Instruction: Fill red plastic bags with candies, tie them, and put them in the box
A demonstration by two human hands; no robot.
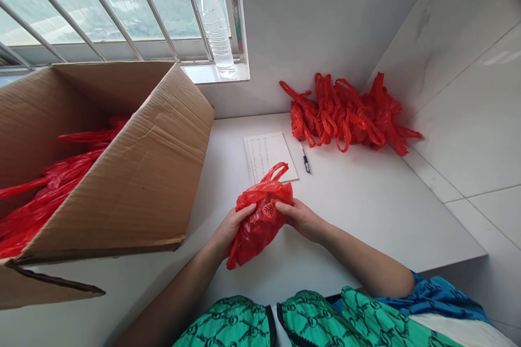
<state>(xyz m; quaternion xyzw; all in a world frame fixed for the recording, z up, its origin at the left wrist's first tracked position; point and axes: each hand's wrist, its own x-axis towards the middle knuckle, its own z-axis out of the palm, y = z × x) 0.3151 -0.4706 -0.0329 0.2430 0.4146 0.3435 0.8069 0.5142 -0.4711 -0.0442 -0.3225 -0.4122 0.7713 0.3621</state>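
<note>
Between my two hands is a red plastic bag (260, 233), bunched around contents I cannot make out, with a loop handle sticking up and a small round label on its front. My left hand (234, 227) grips its left side, thumb lying on the front. On the right side my right hand (303, 218) holds it, thumb close to the label and fingers mostly hidden behind. The bag is tilted in front of me, over the white table (350, 206). Just beyond it lies a sheet of paper (272, 153) with columns of marks, partly covered by the bag.
On the left stands an open cardboard box (163, 173) holding red plastic bags (61, 184). Several knotted red bags (350, 114) line the wall at the back right. A pen (305, 162) lies by the paper. A clear water bottle (217, 32) stands on the window sill.
</note>
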